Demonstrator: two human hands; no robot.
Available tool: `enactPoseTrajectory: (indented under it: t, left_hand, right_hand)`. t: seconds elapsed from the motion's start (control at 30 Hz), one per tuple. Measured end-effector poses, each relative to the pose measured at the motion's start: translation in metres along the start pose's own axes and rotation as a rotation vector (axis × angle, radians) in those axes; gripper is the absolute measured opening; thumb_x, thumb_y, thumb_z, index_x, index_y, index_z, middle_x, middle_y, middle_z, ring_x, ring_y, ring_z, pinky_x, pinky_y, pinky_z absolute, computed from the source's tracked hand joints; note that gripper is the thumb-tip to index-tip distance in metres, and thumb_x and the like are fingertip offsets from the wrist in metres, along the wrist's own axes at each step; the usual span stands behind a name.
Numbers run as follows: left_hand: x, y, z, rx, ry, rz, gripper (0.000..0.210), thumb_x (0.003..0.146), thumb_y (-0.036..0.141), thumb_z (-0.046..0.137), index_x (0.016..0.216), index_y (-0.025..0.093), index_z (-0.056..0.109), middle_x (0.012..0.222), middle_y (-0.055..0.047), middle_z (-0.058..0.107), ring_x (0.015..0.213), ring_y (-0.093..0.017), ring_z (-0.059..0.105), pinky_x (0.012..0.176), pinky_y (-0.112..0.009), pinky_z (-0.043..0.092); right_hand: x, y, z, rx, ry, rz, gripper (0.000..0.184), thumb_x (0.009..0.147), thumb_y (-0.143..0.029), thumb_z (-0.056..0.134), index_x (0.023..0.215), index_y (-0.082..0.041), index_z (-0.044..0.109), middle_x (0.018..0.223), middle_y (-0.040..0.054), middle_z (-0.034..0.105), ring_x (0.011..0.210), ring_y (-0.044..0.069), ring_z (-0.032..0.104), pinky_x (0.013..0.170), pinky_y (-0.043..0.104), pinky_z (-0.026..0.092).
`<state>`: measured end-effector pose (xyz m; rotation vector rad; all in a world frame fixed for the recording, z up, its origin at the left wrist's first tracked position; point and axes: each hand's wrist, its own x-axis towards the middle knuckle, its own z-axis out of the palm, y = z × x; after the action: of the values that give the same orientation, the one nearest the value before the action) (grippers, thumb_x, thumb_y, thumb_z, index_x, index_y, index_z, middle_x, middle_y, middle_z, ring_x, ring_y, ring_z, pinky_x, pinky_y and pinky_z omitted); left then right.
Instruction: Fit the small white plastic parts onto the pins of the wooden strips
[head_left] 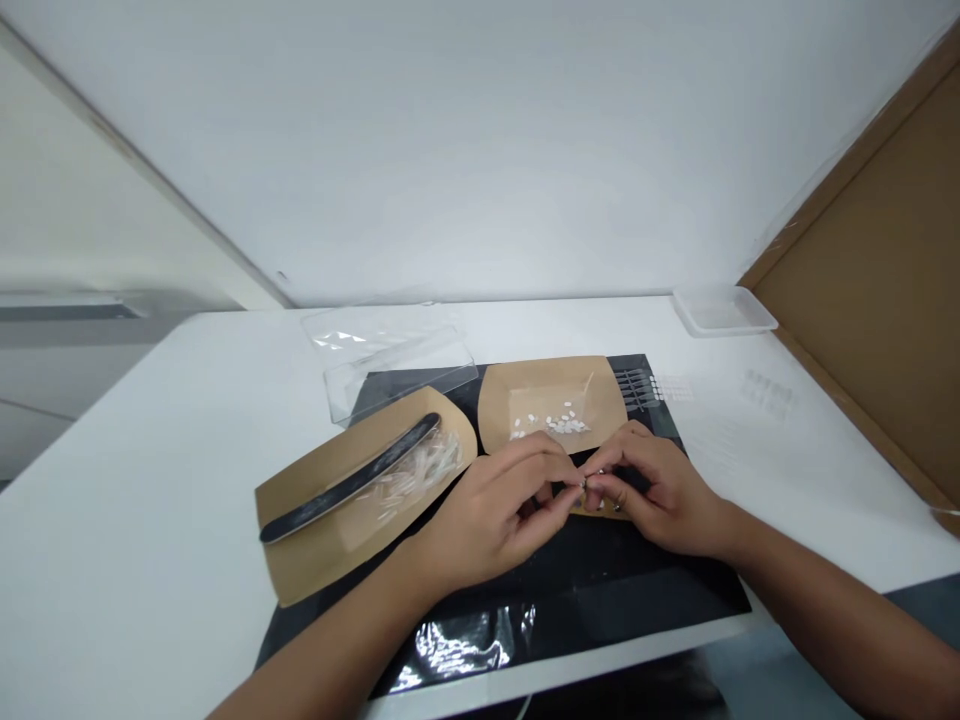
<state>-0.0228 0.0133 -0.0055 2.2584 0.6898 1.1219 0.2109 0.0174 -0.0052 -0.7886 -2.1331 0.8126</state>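
My left hand point(506, 505) and my right hand point(660, 490) meet over the black mat point(592, 610), thumbs and fingertips pinched together. Between the fingertips is a tiny dark, shiny piece point(584, 484), too small to name. Beneath the fingers part of a tan tray point(581, 513) shows, with small shiny bits in it; the hands cover the rest. Just behind them, a brown paper tray point(551, 375) holds small white pieces point(566, 424). Left of my left hand, another brown paper tray point(300, 575) contains a curved black nail file point(352, 482) and clear slivers point(416, 475) like nail tips.
Clear plastic sheets or covers point(397, 360) lie at the back left, partly over the mat. Strips of small clear tabs point(641, 390) rest by the mat's right edge. A translucent plastic box point(724, 312) stands at the back right, near a brown panel point(877, 280).
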Motion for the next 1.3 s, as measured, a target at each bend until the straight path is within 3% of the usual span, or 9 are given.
enactPoseTrajectory:
  t: [0.17,0.3,0.57,0.73,0.93,1.1,1.3]
  left_hand:
    - [-0.005,-0.003,-0.002,0.165,-0.067,0.068,0.016,0.099,0.011,0.063,0.112,0.019,0.066,0.098,-0.005,0.072,0.085,-0.015,0.069,0.071,-0.024,0.058]
    - [-0.005,-0.001,-0.005,0.313,-0.132,0.136,0.015,0.101,0.012,0.058,0.114,0.017,0.064,0.099,-0.007,0.074,0.084,-0.017,0.072,0.067,-0.025,0.058]
    - [-0.005,-0.003,0.000,0.414,-0.080,0.131,0.010,0.103,0.014,0.057,0.111,0.017,0.062,0.098,-0.006,0.075,0.086,-0.018,0.075,0.068,-0.027,0.060]
    - [-0.006,-0.006,0.006,0.303,0.047,0.128,0.018,0.100,0.011,0.063,0.117,0.018,0.063,0.103,-0.007,0.074,0.095,-0.018,0.073,0.075,-0.028,0.063]
    - [-0.004,-0.001,0.010,0.007,0.182,-0.084,0.016,0.099,0.014,0.066,0.114,0.018,0.070,0.103,-0.007,0.071,0.059,-0.006,0.067,0.049,-0.016,0.055]
    - [-0.005,0.001,0.013,-0.231,0.146,-0.249,0.012,0.099,0.019,0.068,0.110,0.016,0.072,0.101,-0.007,0.071,0.055,-0.006,0.070,0.043,-0.013,0.052]
    - [-0.003,0.003,0.013,-0.195,0.171,-0.214,0.008,0.097,0.017,0.069,0.102,0.015,0.074,0.087,-0.006,0.072,0.056,-0.008,0.069,0.042,-0.014,0.052]
  right_hand:
    - [0.000,0.001,0.000,-0.009,-0.020,0.014,0.008,0.107,-0.024,0.059,0.104,-0.024,0.067,0.080,-0.0042,0.078,0.075,0.015,0.070,0.086,0.035,0.044]
    - [-0.001,0.003,0.001,-0.009,-0.027,0.022,0.008,0.106,-0.020,0.058,0.107,-0.024,0.065,0.080,-0.0051,0.079,0.074,0.014,0.070,0.089,0.035,0.045]
    - [0.001,0.003,0.000,0.005,0.044,0.008,0.009,0.104,-0.030,0.065,0.103,-0.024,0.070,0.092,0.0001,0.078,0.085,0.015,0.070,0.084,0.034,0.050]
    - [0.000,0.004,0.001,0.094,0.104,0.005,0.007,0.101,-0.029,0.070,0.104,-0.024,0.073,0.088,-0.0005,0.077,0.083,0.015,0.072,0.080,0.032,0.055]
    - [-0.002,0.009,0.004,-0.038,0.238,-0.089,0.008,0.096,-0.023,0.075,0.103,-0.024,0.071,0.095,0.0011,0.079,0.089,0.017,0.074,0.082,0.035,0.055]
    - [0.000,0.011,0.004,-0.229,0.269,-0.262,0.010,0.098,-0.017,0.074,0.101,-0.024,0.066,0.091,-0.0023,0.080,0.081,0.014,0.076,0.080,0.035,0.048]
    - [0.000,0.010,0.002,-0.351,0.241,-0.335,0.012,0.098,-0.016,0.075,0.100,-0.024,0.067,0.094,-0.0041,0.083,0.076,0.012,0.078,0.096,0.039,0.045]
